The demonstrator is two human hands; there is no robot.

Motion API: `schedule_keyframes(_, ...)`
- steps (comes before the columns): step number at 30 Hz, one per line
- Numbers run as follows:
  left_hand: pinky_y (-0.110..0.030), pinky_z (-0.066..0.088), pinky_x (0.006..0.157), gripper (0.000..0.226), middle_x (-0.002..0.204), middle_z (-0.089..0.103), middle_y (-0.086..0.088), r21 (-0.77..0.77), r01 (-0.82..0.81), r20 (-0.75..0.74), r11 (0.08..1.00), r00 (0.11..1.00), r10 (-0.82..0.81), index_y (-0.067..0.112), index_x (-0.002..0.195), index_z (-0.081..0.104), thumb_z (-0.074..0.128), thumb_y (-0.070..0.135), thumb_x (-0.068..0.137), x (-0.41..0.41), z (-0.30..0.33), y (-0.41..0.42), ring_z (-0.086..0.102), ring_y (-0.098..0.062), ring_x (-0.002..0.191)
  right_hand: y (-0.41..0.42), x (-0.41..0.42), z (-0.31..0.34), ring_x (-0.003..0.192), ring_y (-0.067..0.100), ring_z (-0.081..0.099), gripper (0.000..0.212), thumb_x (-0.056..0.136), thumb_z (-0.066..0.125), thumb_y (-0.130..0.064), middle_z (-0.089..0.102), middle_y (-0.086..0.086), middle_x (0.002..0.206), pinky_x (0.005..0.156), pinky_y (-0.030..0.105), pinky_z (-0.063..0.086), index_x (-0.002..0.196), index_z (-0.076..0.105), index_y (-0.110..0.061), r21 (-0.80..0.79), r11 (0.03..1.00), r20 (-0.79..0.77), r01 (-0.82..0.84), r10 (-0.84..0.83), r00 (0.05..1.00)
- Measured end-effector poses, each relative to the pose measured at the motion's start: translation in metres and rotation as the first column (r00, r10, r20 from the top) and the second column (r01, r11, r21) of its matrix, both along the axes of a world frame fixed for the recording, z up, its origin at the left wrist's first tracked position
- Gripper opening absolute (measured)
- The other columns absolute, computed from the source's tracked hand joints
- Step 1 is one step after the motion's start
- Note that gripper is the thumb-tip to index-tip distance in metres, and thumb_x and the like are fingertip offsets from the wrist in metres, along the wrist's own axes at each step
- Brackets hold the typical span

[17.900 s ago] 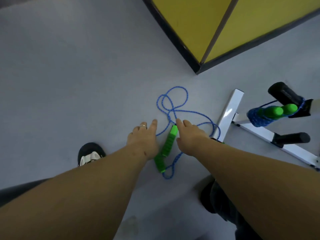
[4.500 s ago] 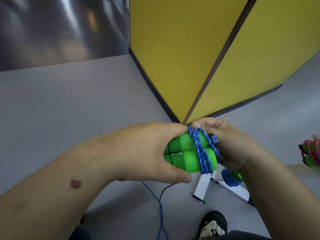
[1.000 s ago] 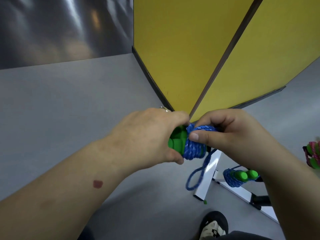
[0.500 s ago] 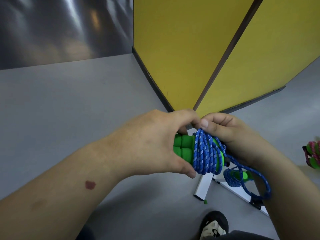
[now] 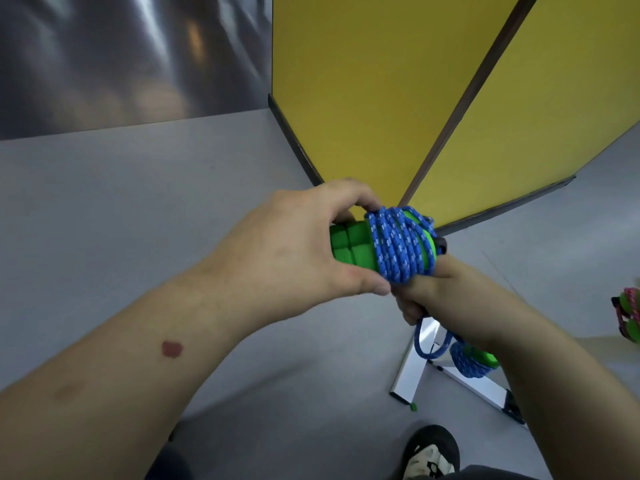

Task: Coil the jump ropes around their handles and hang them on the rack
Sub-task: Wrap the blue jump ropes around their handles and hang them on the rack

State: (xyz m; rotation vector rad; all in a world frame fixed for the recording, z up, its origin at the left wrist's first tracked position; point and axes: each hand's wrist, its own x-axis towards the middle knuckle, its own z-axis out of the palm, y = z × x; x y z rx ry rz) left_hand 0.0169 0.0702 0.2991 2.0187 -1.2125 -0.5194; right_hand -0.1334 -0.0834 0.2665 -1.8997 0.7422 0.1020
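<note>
My left hand (image 5: 294,251) grips the two green foam handles (image 5: 349,245) of a jump rope, held side by side at chest height. Blue speckled rope (image 5: 398,247) is wound in several turns around the handles' right half. My right hand (image 5: 433,292) is just below the coil, fingers closed on the last loop of blue rope (image 5: 427,344), which hangs down from the fist. Lower right, a second blue-and-green jump rope (image 5: 474,363) sits coiled on the white rack (image 5: 414,365).
A pink-and-green coiled rope (image 5: 628,318) shows at the right edge. Yellow folding panels (image 5: 381,98) stand ahead on the grey floor. My shoe (image 5: 431,452) is at the bottom, close to the rack's foot.
My right hand has swung from the top of the coil to beneath it, pulling the loose loop down. The dangling end is shorter than a second ago.
</note>
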Motion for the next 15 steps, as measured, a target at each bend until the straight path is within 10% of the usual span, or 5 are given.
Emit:
schedule_keyframes(6, -0.04, 0.055, 0.079, 0.069, 0.107, 0.066, 0.013, 0.09, -0.163, 0.23, 0.983, 0.963, 0.138, 0.052, 0.119, 0.049, 0.082, 0.07, 0.061, 0.004, -0.009, -0.005, 0.062, -0.013, 0.095, 0.019, 0.003, 0.012, 0.073, 0.019, 0.06, 0.019, 0.101, 0.047, -0.046, 0.062, -0.002, 0.081, 0.073, 0.042, 0.058, 0.105, 0.064, -0.038, -0.226, 0.906, -0.246, -0.357, 0.302, 0.921)
schedule_keyframes(15, -0.035, 0.054, 0.074, 0.066, 0.107, 0.064, 0.015, 0.232, -0.071, 0.251, 0.97, 0.968, 0.011, 0.052, 0.122, 0.051, 0.079, 0.07, 0.065, 0.008, -0.009, -0.007, 0.06, -0.011, 0.092, 0.01, -0.005, 0.032, 0.056, 0.008, 0.044, 0.031, 0.093, 0.056, -0.048, 0.048, -0.009, 0.061, 0.051, 0.023, 0.035, 0.082, 0.067, -0.021, -0.444, 0.846, -0.012, -0.295, 0.324, 0.946)
